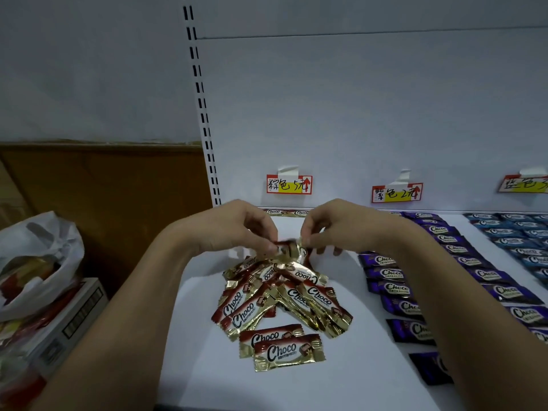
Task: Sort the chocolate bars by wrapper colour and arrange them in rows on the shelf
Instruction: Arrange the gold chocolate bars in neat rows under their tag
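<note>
Nearest bars: two brown-and-gold bars [281, 345] lie flat at the front of the white shelf [189, 351], overlapping, "Choco" facing up.
Loose pile: more brown-and-gold bars [278, 295] sit heaped just behind those two, fanned at odd angles, unsorted.
Left hand [237, 226]: above the back of the pile, fingers curled, pinching one end of a brown-and-gold bar [286, 247].
Right hand [335, 225]: fingers curled, pinching the other end of the same bar (it is blurred, so its exact tilt is unclear).
Held bar: lifted between both hands, just over the heap.
Back row: a few brown-and-gold bars [284, 212] lie against the rear wall under the brown tag [289, 184].
Purple bars [394, 289]: in rows to the right, under the purple tag [397, 193].
Blue bars [513, 232]: in rows at far right, under a third tag [523, 183].
Off the shelf: a white plastic bag [38, 259] rests on a cardboard box [74, 318] to the left.
</note>
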The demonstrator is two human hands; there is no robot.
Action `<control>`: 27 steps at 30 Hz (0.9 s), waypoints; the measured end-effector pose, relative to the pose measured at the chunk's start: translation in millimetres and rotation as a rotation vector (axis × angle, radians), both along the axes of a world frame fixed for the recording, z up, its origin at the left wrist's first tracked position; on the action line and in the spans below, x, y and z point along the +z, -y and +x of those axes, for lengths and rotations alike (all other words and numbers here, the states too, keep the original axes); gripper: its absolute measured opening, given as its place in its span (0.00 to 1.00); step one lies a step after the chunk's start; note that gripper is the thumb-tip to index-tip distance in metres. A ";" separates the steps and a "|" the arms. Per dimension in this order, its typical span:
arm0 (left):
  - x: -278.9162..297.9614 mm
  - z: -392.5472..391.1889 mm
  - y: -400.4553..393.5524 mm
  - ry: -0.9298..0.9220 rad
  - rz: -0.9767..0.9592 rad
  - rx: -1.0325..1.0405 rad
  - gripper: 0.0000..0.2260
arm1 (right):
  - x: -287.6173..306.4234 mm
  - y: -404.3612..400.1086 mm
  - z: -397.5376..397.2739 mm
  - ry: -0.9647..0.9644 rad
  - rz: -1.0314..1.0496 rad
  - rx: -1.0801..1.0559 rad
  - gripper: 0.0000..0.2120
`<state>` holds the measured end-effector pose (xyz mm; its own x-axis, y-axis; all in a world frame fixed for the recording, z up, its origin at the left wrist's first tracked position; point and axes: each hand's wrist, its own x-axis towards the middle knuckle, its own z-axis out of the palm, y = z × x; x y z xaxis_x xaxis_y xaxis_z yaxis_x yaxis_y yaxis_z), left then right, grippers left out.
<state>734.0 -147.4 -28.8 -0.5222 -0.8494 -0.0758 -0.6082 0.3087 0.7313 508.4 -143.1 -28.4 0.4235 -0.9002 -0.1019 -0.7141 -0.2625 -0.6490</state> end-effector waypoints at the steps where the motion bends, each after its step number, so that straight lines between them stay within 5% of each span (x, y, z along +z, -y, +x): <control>1: -0.3 2.6 1.6 -0.069 0.008 0.040 0.03 | 3.0 -1.4 -1.8 0.088 0.035 -0.033 0.03; 8: -12.1 8.6 14.9 -0.372 -0.041 0.307 0.08 | 15.7 -5.3 0.1 0.486 0.141 -0.251 0.07; 15: -19.6 9.6 21.9 -0.446 -0.051 0.361 0.09 | 14.4 -2.2 -1.3 0.670 0.148 -0.389 0.06; 17: -20.3 10.6 22.3 -0.428 -0.053 0.363 0.10 | 12.2 -1.1 -4.3 0.580 0.078 -0.374 0.05; 22: -22.8 6.9 22.5 -0.208 -0.068 0.304 0.08 | -5.2 5.9 -0.6 -0.072 -0.150 -0.150 0.07; 27: -27.1 4.5 23.7 -0.047 -0.122 0.261 0.08 | -11.5 9.7 -2.3 -0.217 -0.166 -0.138 0.09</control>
<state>738.4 -171.1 -55.9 -0.2849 -0.9570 0.0545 -0.6450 0.2335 0.7276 506.1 -152.8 -39.9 0.2802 -0.9597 -0.0231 -0.8677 -0.2429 -0.4336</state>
